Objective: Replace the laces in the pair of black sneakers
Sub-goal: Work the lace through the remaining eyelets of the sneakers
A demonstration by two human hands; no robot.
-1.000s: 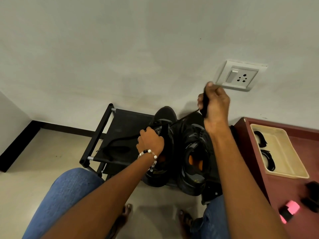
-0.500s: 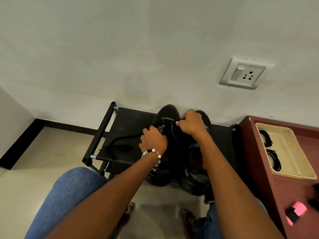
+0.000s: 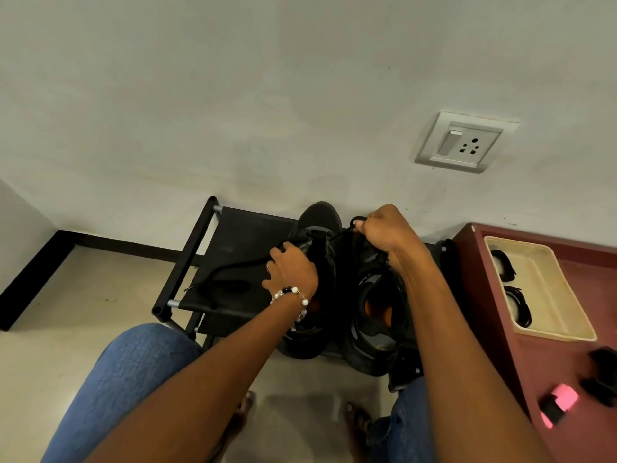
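**Both hands on lace at left sneaker, shoes on black rack**

While the person sits facing a grey wall [image 3: 267, 95], knees in blue jeans [image 3: 133, 379] at frame bottom, a low black shoe rack [image 3: 240, 235] stands against the wall on the pale floor [image 3: 66, 295]. Maroon cabinet [image 3: 567, 329] sits just right of the rack, touching or nearly so. On its top lies a cream tray [image 3: 547, 285] with two coiled black laces [image 3: 516, 305] inside; a pink-and-black object [image 3: 557, 404] lies nearer the camera, blurred. White socket plate [image 3: 462, 142] is on the wall above and to the right.

Pair of black sneakers sits side by side on the rack's right half, toes to the wall: left sneaker [image 3: 317, 222], right sneaker [image 3: 377, 315] with orange insole showing. Left hand [image 3: 290, 272], beaded bracelet [image 3: 293, 295] at the wrist, rests on the left sneaker's upper with fingers curled round a black lace [image 3: 233, 267] that trails left over the rack fabric. Right hand [image 3: 384, 228] is clenched above the shoes' toe end, thumb and fingers pinching the lace's other run, which stretches taut toward the left sneaker's eyelets. Which eyelet it passes through cannot be made out.
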